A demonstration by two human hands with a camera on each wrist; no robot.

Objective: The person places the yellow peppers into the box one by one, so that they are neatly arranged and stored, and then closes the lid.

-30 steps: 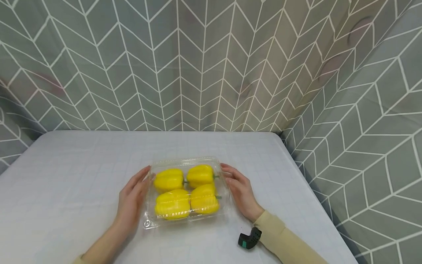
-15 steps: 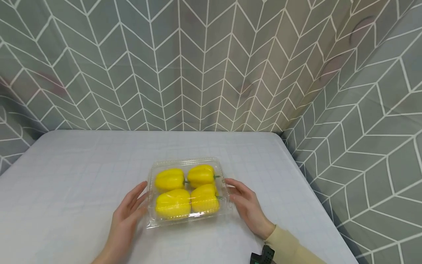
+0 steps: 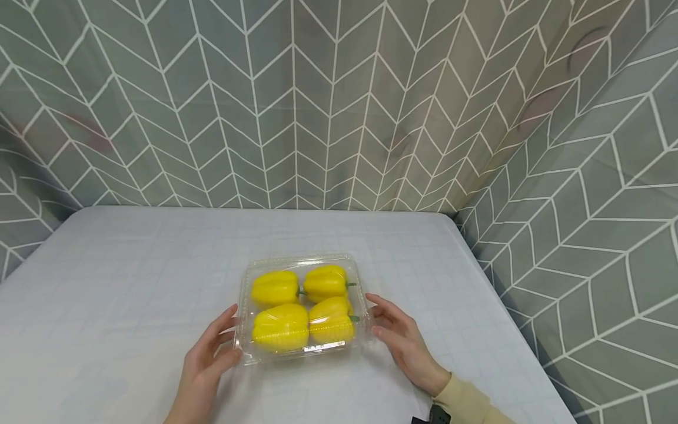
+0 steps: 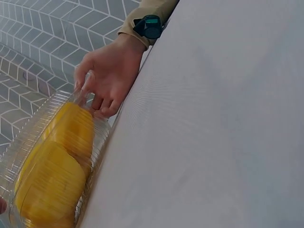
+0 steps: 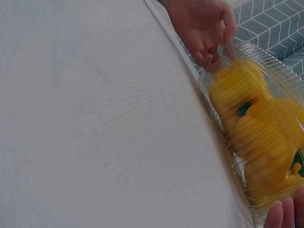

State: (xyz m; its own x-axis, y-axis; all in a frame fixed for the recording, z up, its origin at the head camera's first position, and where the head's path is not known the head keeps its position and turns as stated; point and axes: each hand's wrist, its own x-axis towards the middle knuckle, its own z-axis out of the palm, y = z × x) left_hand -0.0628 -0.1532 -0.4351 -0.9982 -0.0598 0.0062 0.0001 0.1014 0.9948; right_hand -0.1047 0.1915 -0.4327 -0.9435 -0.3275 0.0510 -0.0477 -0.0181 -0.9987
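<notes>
In the head view, a clear plastic clamshell container (image 3: 331,348) with its lid down lies on the table. Several yellow bell peppers (image 3: 281,327) with green stems fill it. My left hand (image 3: 203,356) is at its left side, thumb by the near corner and fingers at the edge. At the right side, my right hand (image 3: 405,344) has its thumb and fingers at the rim. The right wrist view shows the left hand (image 5: 204,28) pinching the rim, other fingers curled below. Seen from the left wrist, the right hand (image 4: 111,71) pinches the opposite rim likewise.
A white cloth covers the table (image 3: 148,265). Grey curtains (image 3: 312,106) with a white chevron pattern hang behind it and along the right side. A black device (image 3: 438,414) is worn on the right wrist, over the end of a beige sleeve (image 3: 471,400).
Both hands have slid toward the near side along the container's edges, the right one also slightly outward. The container's near-left corner looks flatter now; the container itself has stayed nearly in place.
</notes>
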